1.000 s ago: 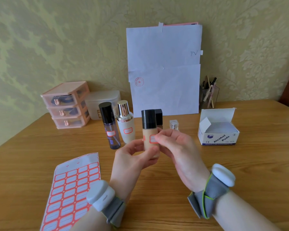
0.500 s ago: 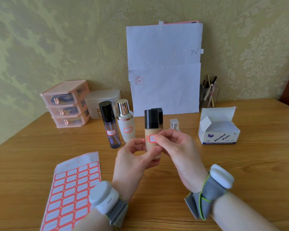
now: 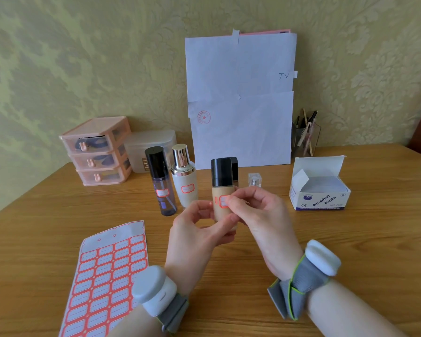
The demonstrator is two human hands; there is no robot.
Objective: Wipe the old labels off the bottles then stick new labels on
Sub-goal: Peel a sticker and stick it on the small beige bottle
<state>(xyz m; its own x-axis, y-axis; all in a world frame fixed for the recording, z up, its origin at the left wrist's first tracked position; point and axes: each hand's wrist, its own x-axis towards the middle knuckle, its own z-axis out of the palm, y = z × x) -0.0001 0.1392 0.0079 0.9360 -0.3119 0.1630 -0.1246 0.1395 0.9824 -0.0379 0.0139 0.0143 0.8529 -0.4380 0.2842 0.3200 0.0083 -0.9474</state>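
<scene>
Dark bottle point(image 3: 235, 166) mostly behind beige bottle point(image 3: 223, 190).

Table point(image 3: 362, 259) lies bare front-right; standing bottles point(image 3: 162, 190) crowd the middle, the label sheet point(image 3: 107, 276) covers front-left.

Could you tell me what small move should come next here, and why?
Probably press the label flat at its right edge with the right hand: the left hand holds the beige bottle clear of the table, and the right fingertips pinch at that edge.
</scene>
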